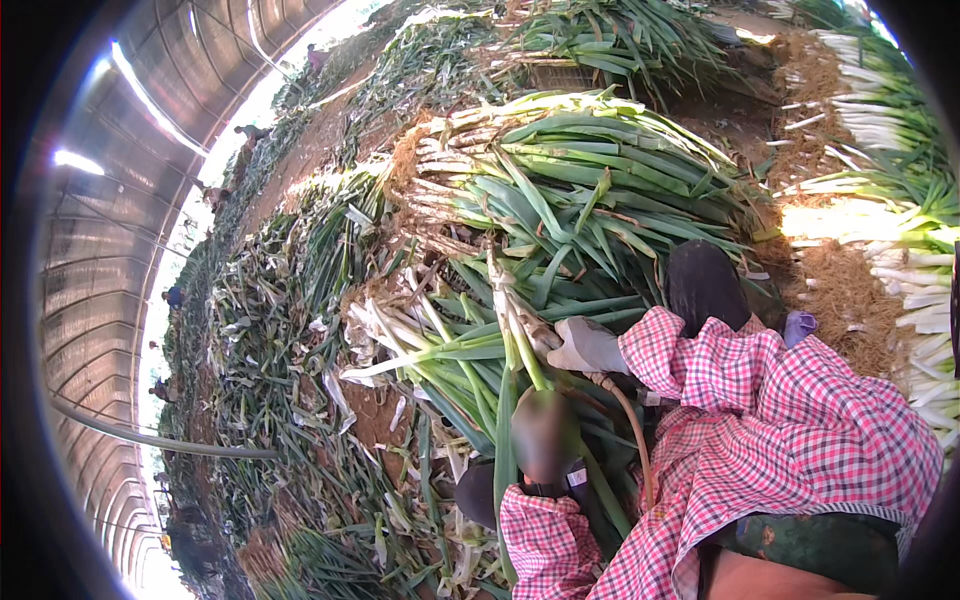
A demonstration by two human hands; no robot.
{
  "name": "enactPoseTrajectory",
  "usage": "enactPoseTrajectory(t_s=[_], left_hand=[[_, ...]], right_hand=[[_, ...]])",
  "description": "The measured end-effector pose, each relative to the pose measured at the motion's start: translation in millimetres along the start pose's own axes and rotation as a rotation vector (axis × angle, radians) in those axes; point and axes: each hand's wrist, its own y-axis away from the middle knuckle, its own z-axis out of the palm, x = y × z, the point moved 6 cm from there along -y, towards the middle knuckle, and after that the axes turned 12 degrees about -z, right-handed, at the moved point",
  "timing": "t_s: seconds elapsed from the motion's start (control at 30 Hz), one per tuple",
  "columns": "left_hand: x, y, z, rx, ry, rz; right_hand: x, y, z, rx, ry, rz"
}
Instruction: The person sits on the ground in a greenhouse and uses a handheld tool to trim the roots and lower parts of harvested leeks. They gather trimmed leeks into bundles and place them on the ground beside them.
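Note:
My right hand [589,346], in a grey glove, is closed around the end of a tan hose [628,427], beside the pale stems of a green onion [511,311]. What the hose ends in is mostly hidden by my fingers. My left hand [546,439] is badly blurred; the lower part of the green onion's stalk runs into it and seems gripped there. Long green leaves hang down past that wrist. Under and beyond my hands lie loose onions with white stems [390,330]. A large heap of untrimmed green onions [600,165], roots facing left, rests above them.
Cleaned white-stemmed onions [926,300] are laid in a row at right, beside shed roots [847,307]. Discarded leaves [285,330] cover the ground at left. My dark-covered knees [705,289] flank the work. A curved greenhouse wall [105,240] rises at far left, with distant people near it.

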Motion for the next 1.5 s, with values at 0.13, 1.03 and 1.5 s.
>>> enactPoseTrajectory(t_s=[0.13,1.03,1.5], left_hand=[[-0.5,5.0,-4.4,0.001,0.005,-0.006],[38.0,39.9,-8.0,0.1,0.192,0.042],[6.9,-0.5,-54.3,0.374,-0.224,0.102]], right_hand=[[-0.9,-24.7,-1.5,0.078,0.01,0.008],[72.3,-79.1,20.9,-0.038,-0.067,-0.002],[-2.1,-40.3,25.8,-0.162,-0.048,-0.031]])
